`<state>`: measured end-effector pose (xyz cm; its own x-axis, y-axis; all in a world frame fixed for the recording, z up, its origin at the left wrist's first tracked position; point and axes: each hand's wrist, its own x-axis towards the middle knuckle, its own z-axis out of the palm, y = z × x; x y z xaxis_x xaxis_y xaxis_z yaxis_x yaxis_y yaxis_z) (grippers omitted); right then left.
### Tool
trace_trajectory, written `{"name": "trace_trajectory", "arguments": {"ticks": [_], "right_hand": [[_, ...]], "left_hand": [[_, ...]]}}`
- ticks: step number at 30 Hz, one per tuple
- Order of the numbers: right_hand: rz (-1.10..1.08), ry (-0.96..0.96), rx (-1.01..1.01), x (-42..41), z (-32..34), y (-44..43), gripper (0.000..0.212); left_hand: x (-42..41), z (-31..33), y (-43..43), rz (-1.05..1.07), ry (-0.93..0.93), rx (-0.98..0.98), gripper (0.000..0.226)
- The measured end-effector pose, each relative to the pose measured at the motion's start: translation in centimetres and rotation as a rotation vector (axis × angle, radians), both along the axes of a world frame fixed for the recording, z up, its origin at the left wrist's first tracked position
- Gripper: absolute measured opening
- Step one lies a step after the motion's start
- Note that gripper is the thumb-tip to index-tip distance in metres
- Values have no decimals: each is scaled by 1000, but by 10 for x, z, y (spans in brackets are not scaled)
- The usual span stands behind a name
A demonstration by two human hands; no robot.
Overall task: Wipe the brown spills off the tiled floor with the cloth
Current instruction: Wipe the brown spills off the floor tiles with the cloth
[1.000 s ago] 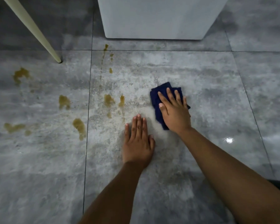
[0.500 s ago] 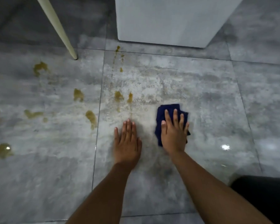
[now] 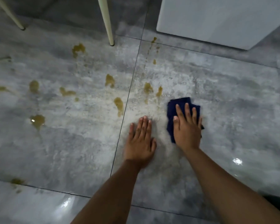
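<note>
A folded dark blue cloth (image 3: 178, 104) lies on the grey tiled floor (image 3: 225, 97). My right hand (image 3: 187, 126) presses flat on top of it, fingers spread, covering most of it. My left hand (image 3: 141, 139) rests palm down on the bare tile just left of the cloth, holding nothing. Brown spills dot the floor to the left: two small ones (image 3: 148, 88) just beyond the cloth, one beside the grout line (image 3: 119, 103), a puddle (image 3: 37, 119) far left, and several more further back (image 3: 78, 48).
A white cabinet base (image 3: 217, 20) stands at the back right. Two cream furniture legs (image 3: 106, 21) (image 3: 10, 15) come down to the floor at the back left. Dark grout lines cross the tiles. Glare spots shine at the right and bottom.
My right hand has drawn the cloth back towards me from its farther position. The view has shifted left, showing more spills and a second furniture leg. My left hand stays planted.
</note>
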<state>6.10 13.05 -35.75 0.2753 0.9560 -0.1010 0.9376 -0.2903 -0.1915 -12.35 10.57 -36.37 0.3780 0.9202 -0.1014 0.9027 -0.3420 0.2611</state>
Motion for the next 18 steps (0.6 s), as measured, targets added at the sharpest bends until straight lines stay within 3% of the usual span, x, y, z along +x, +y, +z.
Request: {"name": "trace_trajectory", "arguments": {"ticks": [4,8,10,16,18], "right_hand": [[-296,49,40,-18,0,-26,52],[-115,22,-6,-47,-2,-69,51],[-46,13,-25,-39,-1,-59,52],[-240,76,-8,-78,3,-66,53],[-159,86,4,-113,5,-82,52]], "left_hand": [[-2,0,1,-10,25,-19,65],[-3,4,-1,-15,18,-28,62],[-13,10,0,85,-12,-3,61],[-97,14,8,356,19,4,65],[-116,10,7,404,38,-23,66]]}}
